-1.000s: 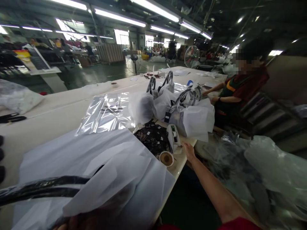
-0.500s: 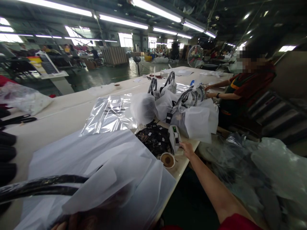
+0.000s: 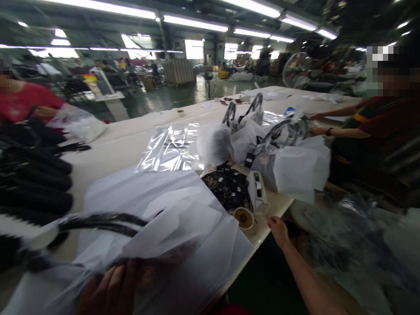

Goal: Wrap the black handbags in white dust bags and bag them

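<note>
On the pale worktop [image 3: 110,155] lies white wrapping paper [image 3: 177,227], which partly covers black handles [image 3: 105,219]. The left hand [image 3: 110,286] touches this paper; if its grip holds it, I cannot tell. The right hand [image 3: 278,231], its grip also unclear, is near a brown roll [image 3: 243,218].

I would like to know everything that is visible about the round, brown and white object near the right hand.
The round object has a pale rim and a brown inside with a darker central patch. It resembles a tape roll; its material is unclear. It appears to lie flat on the table, near the edge, between the white sheet and the right hand, which is apart from it. Whether the sheet touches it, I cannot tell.
</note>
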The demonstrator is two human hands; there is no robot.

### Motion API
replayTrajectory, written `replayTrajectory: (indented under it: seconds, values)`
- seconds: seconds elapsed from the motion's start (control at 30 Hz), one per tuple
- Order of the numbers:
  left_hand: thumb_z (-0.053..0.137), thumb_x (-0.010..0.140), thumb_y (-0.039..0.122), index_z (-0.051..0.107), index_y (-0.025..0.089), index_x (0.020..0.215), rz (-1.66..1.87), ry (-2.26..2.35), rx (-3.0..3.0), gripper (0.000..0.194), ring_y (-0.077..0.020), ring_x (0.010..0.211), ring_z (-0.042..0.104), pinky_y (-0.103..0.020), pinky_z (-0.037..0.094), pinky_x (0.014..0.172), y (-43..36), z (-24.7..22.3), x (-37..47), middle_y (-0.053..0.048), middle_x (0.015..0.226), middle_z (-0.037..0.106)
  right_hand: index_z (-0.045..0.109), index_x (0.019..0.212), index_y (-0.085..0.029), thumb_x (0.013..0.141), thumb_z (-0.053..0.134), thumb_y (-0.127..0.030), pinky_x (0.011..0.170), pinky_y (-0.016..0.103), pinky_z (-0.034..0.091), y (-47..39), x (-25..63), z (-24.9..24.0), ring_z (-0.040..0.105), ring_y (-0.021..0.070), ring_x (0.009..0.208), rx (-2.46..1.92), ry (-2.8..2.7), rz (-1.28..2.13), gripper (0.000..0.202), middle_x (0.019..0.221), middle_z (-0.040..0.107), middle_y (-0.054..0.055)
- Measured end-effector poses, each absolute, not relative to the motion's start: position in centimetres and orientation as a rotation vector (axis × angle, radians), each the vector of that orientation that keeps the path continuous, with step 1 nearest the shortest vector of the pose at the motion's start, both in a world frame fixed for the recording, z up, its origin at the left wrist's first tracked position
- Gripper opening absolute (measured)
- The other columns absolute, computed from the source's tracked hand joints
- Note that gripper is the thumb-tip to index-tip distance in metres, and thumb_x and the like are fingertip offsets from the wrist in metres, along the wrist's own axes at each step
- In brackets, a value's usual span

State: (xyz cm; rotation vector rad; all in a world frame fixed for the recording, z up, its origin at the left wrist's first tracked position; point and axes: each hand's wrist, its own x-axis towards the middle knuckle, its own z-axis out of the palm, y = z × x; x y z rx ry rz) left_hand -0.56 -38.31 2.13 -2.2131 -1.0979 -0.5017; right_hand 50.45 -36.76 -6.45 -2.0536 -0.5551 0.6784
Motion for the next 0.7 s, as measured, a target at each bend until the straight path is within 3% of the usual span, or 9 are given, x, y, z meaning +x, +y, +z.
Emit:
replayTrajectory:
  seconds: [0.07, 0.2, 0.3, 0.4, 0.53, 0.7]
  values:
    - [0.051, 0.082, 0.012, 0.023, 0.010, 0.142, -0.396, -1.157, -2.112, 0.066, -0.0262, 0.092, 0.060, -0.052, 0.029, 0.103, -38.8, 3.6, 0.8, -0.015, 0.094, 0.065, 0.047, 0.047, -0.024, 0.053, 0.057, -0.039, 0.062, 0.035, 0.041, -37.6, 50.4, -5.6, 0.053, 0.0221, 0.060, -2.128, -0.629, 0.692, 0.019, 0.050, 0.051, 0.003]
    - [0.046, 0.086, 0.011, 0.028, 0.010, 0.140, -0.412, -1.342, -2.022, 0.057, -0.0244, 0.098, 0.061, -0.051, 0.023, 0.108, -39.0, 4.4, 2.7, -0.013, 0.095, 0.067, 0.054, 0.051, -0.026, 0.054, 0.061, -0.037, 0.060, 0.033, 0.040, -39.1, 46.3, -3.7, 0.053, 0.0224, 0.060, -2.088, -1.000, 0.962, 0.013, 0.058, 0.056, 0.004]
    - [0.050, 0.085, 0.013, 0.040, 0.009, 0.134, -0.433, -1.348, -2.005, 0.050, -0.0238, 0.098, 0.062, -0.050, 0.019, 0.110, -39.2, 4.0, 2.9, -0.012, 0.094, 0.067, 0.056, 0.060, -0.024, 0.069, 0.057, -0.047, 0.057, 0.028, 0.041, -40.7, 38.5, 0.2, 0.051, 0.0180, 0.058, -1.709, -1.549, 1.429, 0.025, 0.058, 0.054, 0.001]
    - [0.050, 0.086, 0.014, 0.052, 0.010, 0.124, -0.454, -1.385, -2.011, 0.039, -0.0236, 0.102, 0.060, -0.050, 0.018, 0.111, -39.7, 3.6, 2.9, -0.011, 0.097, 0.067, 0.055, 0.069, -0.020, 0.082, 0.050, -0.042, 0.056, 0.023, 0.039, -41.1, 29.2, 5.4, 0.047, 0.0133, 0.059, -1.253, -1.803, 1.674, 0.026, 0.062, 0.053, -0.001]
    - [0.042, 0.089, 0.015, 0.059, 0.009, 0.115, -0.545, -1.449, -2.045, 0.031, -0.0232, 0.105, 0.058, -0.048, 0.016, 0.112, -40.0, 3.3, 3.0, -0.012, 0.100, 0.066, 0.055, 0.074, -0.019, 0.085, 0.050, -0.036, 0.060, 0.021, 0.039, -39.2, 20.1, 9.5, 0.046, 0.0105, 0.063, -0.904, -1.718, 1.611, 0.021, 0.067, 0.052, -0.002]
    - [0.041, 0.085, 0.004, 0.061, 0.007, 0.108, -0.686, -1.417, -2.094, 0.030, -0.0236, 0.116, 0.052, -0.047, 0.016, 0.112, -40.4, 2.7, 2.8, -0.014, 0.103, 0.066, 0.055, 0.076, -0.018, 0.083, 0.051, -0.038, 0.061, 0.022, 0.040, -36.7, 15.6, 7.4, 0.048, 0.0108, 0.063, -1.139, -1.422, 1.461, 0.021, 0.068, 0.053, -0.002]
